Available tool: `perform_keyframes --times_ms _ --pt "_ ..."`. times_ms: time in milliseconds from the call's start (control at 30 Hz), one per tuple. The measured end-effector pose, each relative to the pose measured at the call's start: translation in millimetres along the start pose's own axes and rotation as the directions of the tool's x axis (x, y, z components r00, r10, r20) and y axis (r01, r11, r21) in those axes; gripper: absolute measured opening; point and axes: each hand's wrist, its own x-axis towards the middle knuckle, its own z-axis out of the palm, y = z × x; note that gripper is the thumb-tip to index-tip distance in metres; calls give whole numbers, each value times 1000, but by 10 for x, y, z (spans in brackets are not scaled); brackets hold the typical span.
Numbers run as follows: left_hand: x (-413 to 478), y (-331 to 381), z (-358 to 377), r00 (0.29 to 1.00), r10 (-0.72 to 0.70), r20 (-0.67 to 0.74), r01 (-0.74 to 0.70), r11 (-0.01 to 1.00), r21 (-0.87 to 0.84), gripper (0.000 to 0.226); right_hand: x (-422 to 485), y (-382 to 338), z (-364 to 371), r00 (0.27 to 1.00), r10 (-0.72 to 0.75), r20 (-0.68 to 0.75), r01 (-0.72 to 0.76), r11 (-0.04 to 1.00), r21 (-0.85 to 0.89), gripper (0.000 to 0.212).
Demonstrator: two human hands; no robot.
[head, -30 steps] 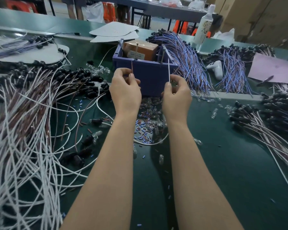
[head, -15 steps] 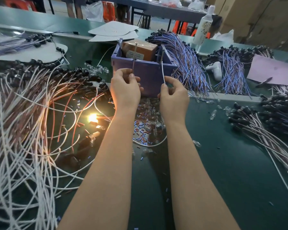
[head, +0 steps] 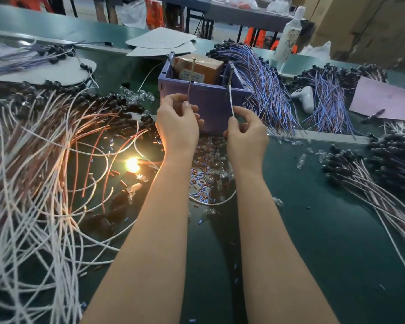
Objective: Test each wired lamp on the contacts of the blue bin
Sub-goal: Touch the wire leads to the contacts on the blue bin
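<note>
Fingers (head: 185,105) of the left hand (head: 177,123) pinch a thin reddish-brown wire end (head: 189,92), its tip raised to the upright metal contact rod (head: 192,69) standing in the blue plastic bin (head: 211,106). Right hand (head: 247,135) fingers (head: 232,121) pinch a white wire end (head: 231,101), lifted to the second dark contact (head: 230,77) at the bin's right rim. A brown cardboard box (head: 198,67) sits inside the bin. Left of the left forearm, one small wired lamp (head: 132,163) glows orange on the dark green worktop (head: 313,230), among loose white and reddish leads (head: 33,183). A bundle of blue-wired lamps (head: 264,90) lies just right of the bin.
</note>
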Motion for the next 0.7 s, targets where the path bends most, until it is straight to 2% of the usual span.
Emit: perform_keyframes --times_ms 367,433,467,533,600,633,667,700 --pt "-32 25 -9 999 -21 37 20 999 36 10 -23 -28 -49 1000 19 16 -18 1000 -25 18" --pt "-46 63 -19 993 -6 120 -14 987 162 11 -23 -44 -100 999 53 3 -52 998 -41 14" --pt "-58 94 -28 977 -6 215 -55 960 275 11 -17 -50 -137 997 73 -21 -74 995 -62 17" --pt "-122 155 -34 886 -97 454 -171 841 513 12 11 -62 -221 991 81 -109 -93 989 -114 29" --pt "-231 183 -30 769 -233 595 -275 719 638 14 -14 -127 -328 981 -1 -196 -23 993 -117 30" --pt "-276 189 -31 753 -255 607 -291 698 654 16 -52 -167 -371 977 -59 -207 36 993 -113 25" --pt "-303 208 -45 772 -247 586 -270 706 654 20 -100 -202 -398 979 -109 -170 87 988 -128 19" --pt "-304 234 -69 823 -214 526 -218 736 641 23 -159 -238 -405 987 -142 -79 128 979 -158 16"
